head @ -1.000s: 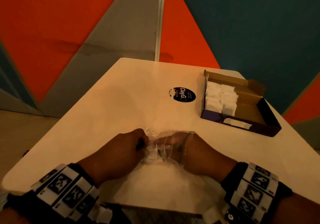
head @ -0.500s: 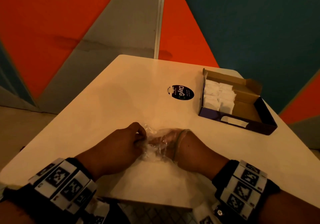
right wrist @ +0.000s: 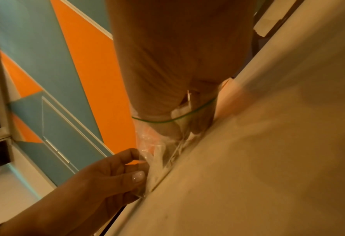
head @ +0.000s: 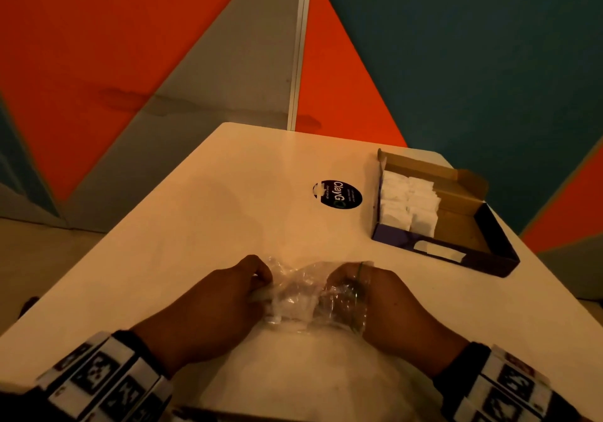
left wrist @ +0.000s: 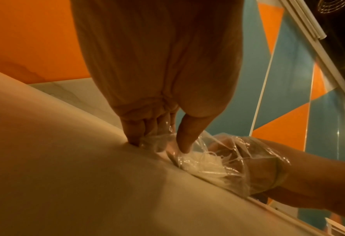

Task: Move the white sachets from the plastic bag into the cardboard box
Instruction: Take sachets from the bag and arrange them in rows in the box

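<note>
A clear plastic bag (head: 300, 294) lies on the white table (head: 228, 209) near its front edge, with white sachets (head: 293, 310) bunched inside. My left hand (head: 257, 278) pinches the bag's closed end between thumb and fingers (left wrist: 183, 140). My right hand (head: 342, 281) is inside the bag past the knuckles, and the green-edged mouth (right wrist: 167, 121) circles it. Its fingers curl onto the sachets (left wrist: 200, 164) through crinkled film. The open cardboard box (head: 489, 245) stands at the far right, with several white sachets (head: 408, 203) in rows in its left half.
A round black sticker (head: 337, 194) is stuck to the table left of the box. The table's front edge runs just below my wrists. Orange, grey and teal wall panels stand behind the table.
Both hands stay at the bag. The left hand's fingers have shifted on the closed end, and the bag is more bunched between the hands.
</note>
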